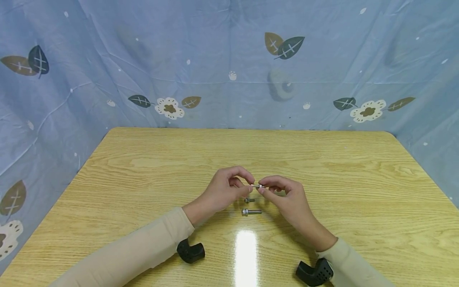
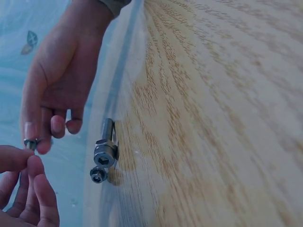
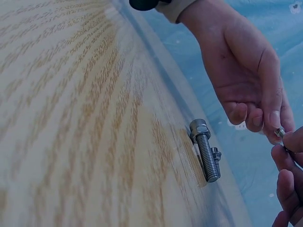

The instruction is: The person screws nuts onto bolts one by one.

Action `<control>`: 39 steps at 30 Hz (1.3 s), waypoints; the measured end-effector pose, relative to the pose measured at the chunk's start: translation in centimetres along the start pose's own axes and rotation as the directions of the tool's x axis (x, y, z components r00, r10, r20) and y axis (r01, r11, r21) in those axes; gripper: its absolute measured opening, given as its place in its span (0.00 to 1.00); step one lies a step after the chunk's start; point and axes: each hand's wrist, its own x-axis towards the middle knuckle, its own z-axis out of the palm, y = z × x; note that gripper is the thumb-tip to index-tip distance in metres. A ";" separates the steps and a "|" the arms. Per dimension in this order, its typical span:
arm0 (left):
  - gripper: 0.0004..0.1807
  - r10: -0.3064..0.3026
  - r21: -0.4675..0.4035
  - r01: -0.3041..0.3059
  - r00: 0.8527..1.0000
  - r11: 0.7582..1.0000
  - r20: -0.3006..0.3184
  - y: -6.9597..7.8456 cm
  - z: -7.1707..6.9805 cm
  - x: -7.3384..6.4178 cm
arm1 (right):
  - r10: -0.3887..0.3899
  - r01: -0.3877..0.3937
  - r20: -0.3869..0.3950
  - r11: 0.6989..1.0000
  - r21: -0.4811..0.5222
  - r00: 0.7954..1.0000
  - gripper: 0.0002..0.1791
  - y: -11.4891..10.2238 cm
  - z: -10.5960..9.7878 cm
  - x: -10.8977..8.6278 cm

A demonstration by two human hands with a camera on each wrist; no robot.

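Note:
Just above the table, my left hand point(image 1: 226, 188) pinches one end of a small silver bolt point(image 1: 255, 185) between thumb and index finger. My right hand point(image 1: 291, 199) pinches a nut point(image 1: 260, 186) on the other end of it, and the two hands' fingertips almost meet. Fingers hide part of the bolt. Below the hands, a large socket-head bolt point(image 3: 205, 151) lies on its side with a nut up near its head. Beside it lies a smaller bolt point(image 2: 98, 175), also with its head toward the left in the head view.
The wooden table point(image 1: 161, 159) spans the view, with a patterned blue curtain point(image 1: 229, 59) behind it. Black curved mounts point(image 1: 191, 252) sit at both wrists, under the beige sleeves. Light glares on the table's near part.

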 end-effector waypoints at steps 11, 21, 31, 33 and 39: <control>0.06 -0.046 -0.023 0.046 0.999 0.999 0.009 0.1 0.1 0.1 | -0.017 0.017 -0.008 1.000 0.011 1.000 0.06 0.1 0.0 0.0; 0.07 -0.006 -0.013 0.007 1.000 1.000 0.015 -0.1 0.0 0.1 | -0.011 0.011 -0.005 1.000 0.004 1.000 0.06 0.0 0.0 0.0; 0.07 -0.032 -0.027 0.033 0.999 0.999 0.023 -0.1 0.1 0.1 | -0.015 0.015 -0.011 1.000 0.006 1.000 0.06 0.0 0.0 -0.1; 0.07 -0.046 -0.035 0.046 0.999 0.998 0.021 -0.1 0.2 0.1 | -0.014 0.014 -0.015 1.000 0.003 1.000 0.06 0.0 0.1 -0.1; 0.05 -0.028 -0.023 0.028 1.000 0.999 0.005 -0.1 0.2 0.1 | -0.009 0.009 -0.016 1.000 -0.002 1.000 0.06 -0.1 0.1 -0.1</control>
